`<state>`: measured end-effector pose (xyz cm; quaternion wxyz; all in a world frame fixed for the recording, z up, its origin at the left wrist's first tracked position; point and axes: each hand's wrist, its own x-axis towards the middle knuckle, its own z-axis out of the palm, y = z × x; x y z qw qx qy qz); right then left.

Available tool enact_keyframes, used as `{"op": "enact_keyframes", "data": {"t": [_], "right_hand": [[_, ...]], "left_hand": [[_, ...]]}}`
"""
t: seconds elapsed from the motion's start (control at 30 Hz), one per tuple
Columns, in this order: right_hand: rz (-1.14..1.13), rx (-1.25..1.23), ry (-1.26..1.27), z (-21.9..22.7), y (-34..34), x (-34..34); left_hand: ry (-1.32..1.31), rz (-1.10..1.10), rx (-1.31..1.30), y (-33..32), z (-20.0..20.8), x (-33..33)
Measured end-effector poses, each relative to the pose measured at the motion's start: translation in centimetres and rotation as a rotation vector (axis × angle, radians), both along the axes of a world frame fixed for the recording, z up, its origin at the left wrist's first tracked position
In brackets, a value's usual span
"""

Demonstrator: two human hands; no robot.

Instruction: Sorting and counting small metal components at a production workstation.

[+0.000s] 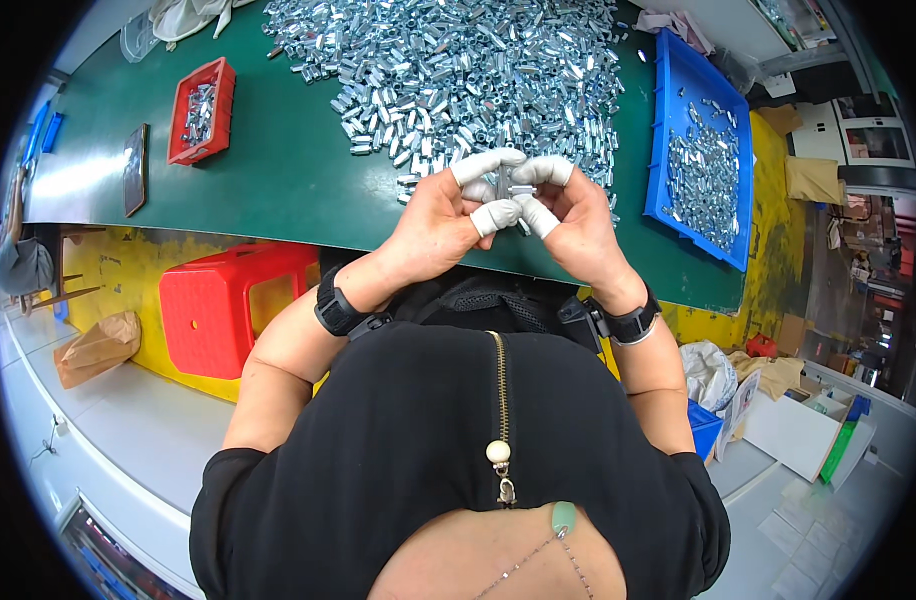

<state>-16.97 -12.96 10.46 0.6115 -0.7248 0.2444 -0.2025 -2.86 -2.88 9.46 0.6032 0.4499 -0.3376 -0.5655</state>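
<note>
Workshop, probably: heaped metal parts [478,80] on green worktable [298,180].

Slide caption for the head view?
Left hand and right hand hold small metal parts near a pile on a green table.

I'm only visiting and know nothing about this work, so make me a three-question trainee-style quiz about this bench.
1. Multiple choice: What colour is the large tray to the right of the pile of metal fittings?
A) Yellow
B) Blue
C) White

2. True or false: The left hand and the right hand both have white coverings on some fingers.

3. Fill in: From where the person sits or stands, the small red bin is to the ____ of the pile.

Key: 1. B; 2. True; 3. left
</note>
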Motion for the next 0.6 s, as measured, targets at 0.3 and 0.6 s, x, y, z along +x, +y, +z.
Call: {"op": "enact_keyframes", "data": {"t": [0.3,0.6], "right_hand": [[-0.083,-0.035,0.022,0.2,0.7,0.5],[-0.048,-0.215,-0.031,0.3,1.0,0.4]], "left_hand": [[0.04,0.045,-0.035,0.4,0.1,0.0],[0.015,0.006,-0.049,0.6,-0.1,-0.1]]}}
